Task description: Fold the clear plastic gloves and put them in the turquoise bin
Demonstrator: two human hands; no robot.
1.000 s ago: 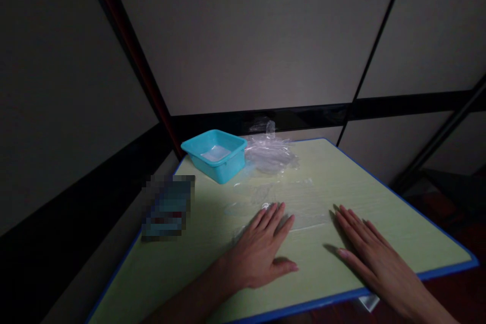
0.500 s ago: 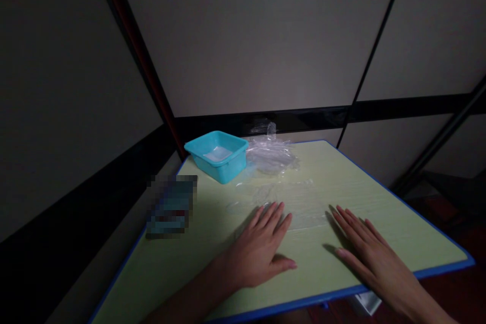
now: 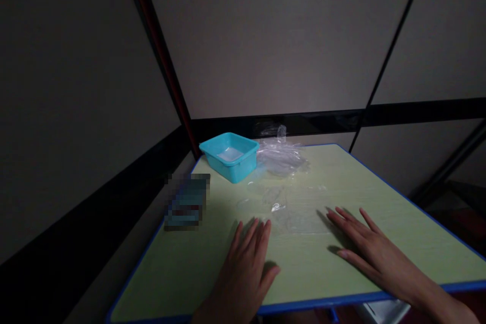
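Note:
A clear plastic bag (image 3: 304,210) lies spread flat on the pale green table (image 3: 182,273), its outline faint. My left hand (image 3: 246,268) is palm down with fingers stretched, just in front of the bag's near left edge; it holds nothing. At the bag's right end, my right hand (image 3: 364,245) is spread open, fingertips close to the edge. Whether they touch the plastic I cannot tell. Behind the flat bag lies a heap of crumpled clear plastic bags (image 3: 283,157).
A turquoise plastic basin (image 3: 237,167) with something whitish inside stands at the back left. A pixelated dark item (image 3: 188,202) lies at the table's left edge. A panelled wall (image 3: 273,50) rises behind. Below the near edge a pale object (image 3: 385,311) shows.
My left hand has drawn back toward me off the flat bag, uncovering its left part. My right hand stays near the right end, fingers a little more spread. The view has shifted slightly left.

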